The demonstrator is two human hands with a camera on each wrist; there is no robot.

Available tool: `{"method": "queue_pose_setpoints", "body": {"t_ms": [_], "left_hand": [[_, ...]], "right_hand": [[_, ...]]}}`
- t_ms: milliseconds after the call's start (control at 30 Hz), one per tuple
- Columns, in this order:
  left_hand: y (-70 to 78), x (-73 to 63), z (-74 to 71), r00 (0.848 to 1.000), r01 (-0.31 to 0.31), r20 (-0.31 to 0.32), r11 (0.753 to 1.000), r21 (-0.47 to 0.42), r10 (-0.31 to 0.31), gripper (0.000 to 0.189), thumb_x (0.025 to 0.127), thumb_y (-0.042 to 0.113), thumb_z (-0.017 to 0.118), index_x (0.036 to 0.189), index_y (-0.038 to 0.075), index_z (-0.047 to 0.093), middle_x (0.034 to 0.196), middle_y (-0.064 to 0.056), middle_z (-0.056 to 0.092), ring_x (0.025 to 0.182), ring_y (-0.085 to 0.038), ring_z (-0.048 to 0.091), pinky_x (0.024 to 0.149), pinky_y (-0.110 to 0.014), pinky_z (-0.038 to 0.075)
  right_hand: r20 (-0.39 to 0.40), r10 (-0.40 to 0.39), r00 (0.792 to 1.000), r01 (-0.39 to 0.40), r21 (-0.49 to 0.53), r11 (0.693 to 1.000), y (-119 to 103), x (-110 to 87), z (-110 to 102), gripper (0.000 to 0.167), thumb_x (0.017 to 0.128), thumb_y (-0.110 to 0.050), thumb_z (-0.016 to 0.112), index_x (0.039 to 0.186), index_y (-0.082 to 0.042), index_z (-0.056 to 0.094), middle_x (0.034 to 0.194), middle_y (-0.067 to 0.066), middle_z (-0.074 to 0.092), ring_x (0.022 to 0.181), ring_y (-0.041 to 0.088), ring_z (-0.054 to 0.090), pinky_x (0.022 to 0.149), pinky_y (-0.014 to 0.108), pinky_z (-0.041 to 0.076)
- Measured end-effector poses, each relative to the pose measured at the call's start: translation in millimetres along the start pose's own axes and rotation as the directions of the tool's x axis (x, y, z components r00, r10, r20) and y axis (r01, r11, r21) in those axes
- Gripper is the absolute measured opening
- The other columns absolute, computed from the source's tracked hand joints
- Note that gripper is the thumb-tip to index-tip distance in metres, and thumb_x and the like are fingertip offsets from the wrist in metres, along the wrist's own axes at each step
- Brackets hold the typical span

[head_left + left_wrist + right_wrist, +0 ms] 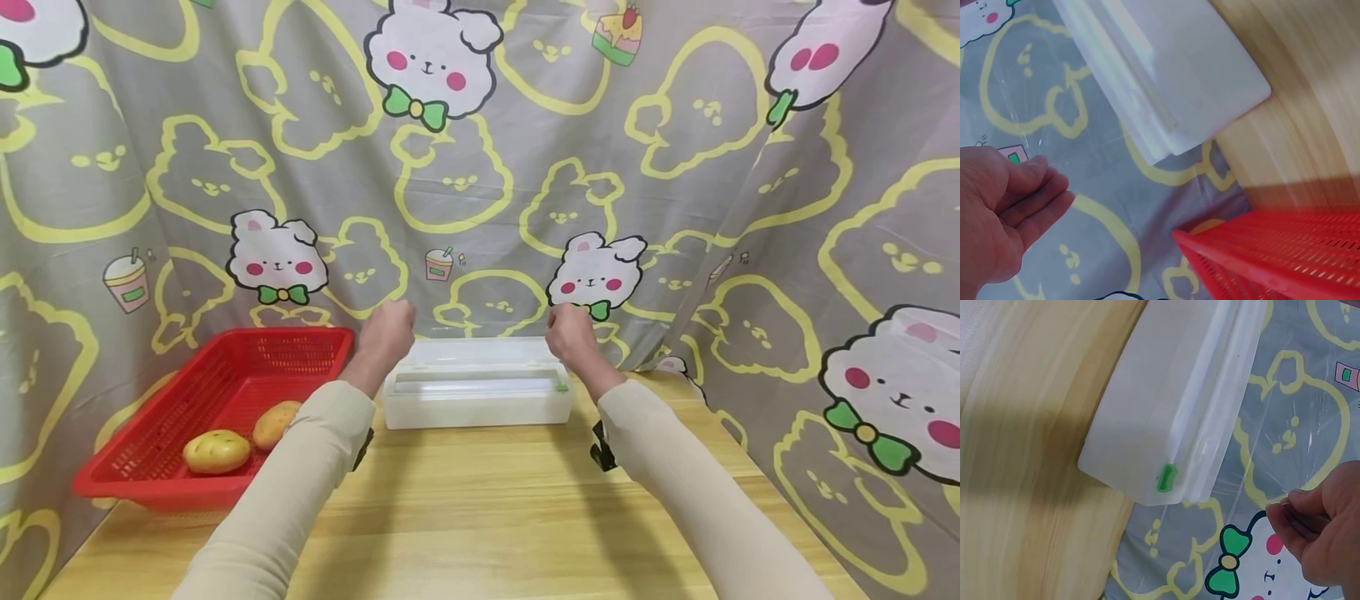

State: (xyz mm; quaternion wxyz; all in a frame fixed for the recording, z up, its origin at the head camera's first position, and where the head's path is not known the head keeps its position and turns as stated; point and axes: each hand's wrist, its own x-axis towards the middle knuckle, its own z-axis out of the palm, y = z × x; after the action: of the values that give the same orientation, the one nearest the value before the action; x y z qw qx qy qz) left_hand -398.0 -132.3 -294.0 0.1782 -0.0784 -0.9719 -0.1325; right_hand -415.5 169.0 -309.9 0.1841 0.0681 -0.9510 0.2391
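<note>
A white cling film dispenser (480,413) stands at the back of the wooden table with its lid raised. Clear cling film (1285,478) stretches up from it, creased toward the fingertips in the right wrist view. My left hand (387,335) is above the dispenser's left end and pinches one corner of the film between thumb and fingers. Over the right end, my right hand (573,337) pinches the other corner. Most of the sheet is hard to make out against the curtain. A green slider (1167,478) sits at the dispenser's right end.
Left of the dispenser, a red plastic basket (142,490) holds two potatoes, one nearer (217,452) and one partly behind my left sleeve (275,423). A grey patterned curtain (480,192) hangs behind and around the wooden table (480,517).
</note>
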Motion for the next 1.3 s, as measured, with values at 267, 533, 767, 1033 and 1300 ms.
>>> {"method": "queue_pose_setpoints", "body": {"t_ms": [267, 533, 767, 1033, 1300], "left_hand": [[2.2, 1.8, -10.1, 1.000, 0.003, -0.007, 1.000, -0.014, -0.003, 0.026, 0.092, -0.006, 0.052, 0.072, 0.006, 0.063, 0.065, -0.011, 0.061, 0.068, -0.028, 0.059, 0.057, -0.037, 0.048], [4.9, 6.7, -19.1, 1.000, -0.017, -0.016, 1.000, -0.004, 0.017, 0.024, 0.092, -0.007, 0.052, 0.076, 0.005, 0.066, 0.070, -0.011, 0.063, 0.071, -0.028, 0.060, 0.056, -0.036, 0.047], [6.2, 8.2, -28.7, 0.999, -0.037, -0.039, 0.999, 0.005, 0.037, 0.026, 0.090, -0.008, 0.050, 0.073, 0.004, 0.065, 0.069, -0.012, 0.063, 0.071, -0.029, 0.060, 0.059, -0.040, 0.048], [9.2, 11.4, -34.5, 0.995, -0.058, -0.078, 0.998, 0.029, 0.060, 0.032, 0.089, -0.009, 0.049, 0.062, 0.007, 0.055, 0.064, -0.010, 0.058, 0.066, -0.027, 0.056, 0.059, -0.041, 0.047], [13.5, 14.9, -44.7, 0.994, -0.063, -0.083, 0.997, 0.035, 0.066, 0.033, 0.086, -0.012, 0.047, 0.060, 0.008, 0.050, 0.062, -0.009, 0.054, 0.065, -0.026, 0.054, 0.059, -0.040, 0.046]], "right_hand": [[-0.022, -0.019, 1.000, 0.018, -0.042, 0.999, -4.7, 3.5, -7.4, 0.021, 0.073, 0.011, 0.045, 0.068, -0.004, 0.059, 0.067, 0.009, 0.058, 0.069, 0.026, 0.051, 0.060, 0.033, 0.042], [-0.040, -0.028, 0.999, 0.025, -0.058, 0.998, -10.5, 6.3, -17.7, 0.021, 0.079, 0.011, 0.048, 0.073, 0.001, 0.065, 0.074, 0.015, 0.064, 0.074, 0.029, 0.055, 0.064, 0.036, 0.045], [-0.029, -0.028, 0.999, 0.026, -0.049, 0.998, -15.0, 11.4, -24.6, 0.023, 0.080, 0.009, 0.048, 0.082, 0.002, 0.070, 0.089, 0.020, 0.071, 0.089, 0.035, 0.063, 0.079, 0.044, 0.054], [-0.041, -0.030, 0.999, 0.027, -0.061, 0.998, -17.7, 13.5, -32.2, 0.021, 0.075, 0.010, 0.048, 0.072, -0.001, 0.065, 0.077, 0.014, 0.066, 0.081, 0.031, 0.056, 0.072, 0.041, 0.049], [-0.088, -0.080, 0.993, 0.077, -0.039, 0.996, -20.7, 14.3, -41.8, 0.025, 0.070, 0.011, 0.044, 0.056, -0.007, 0.055, 0.055, 0.004, 0.049, 0.066, 0.026, 0.045, 0.060, 0.035, 0.039]]}}
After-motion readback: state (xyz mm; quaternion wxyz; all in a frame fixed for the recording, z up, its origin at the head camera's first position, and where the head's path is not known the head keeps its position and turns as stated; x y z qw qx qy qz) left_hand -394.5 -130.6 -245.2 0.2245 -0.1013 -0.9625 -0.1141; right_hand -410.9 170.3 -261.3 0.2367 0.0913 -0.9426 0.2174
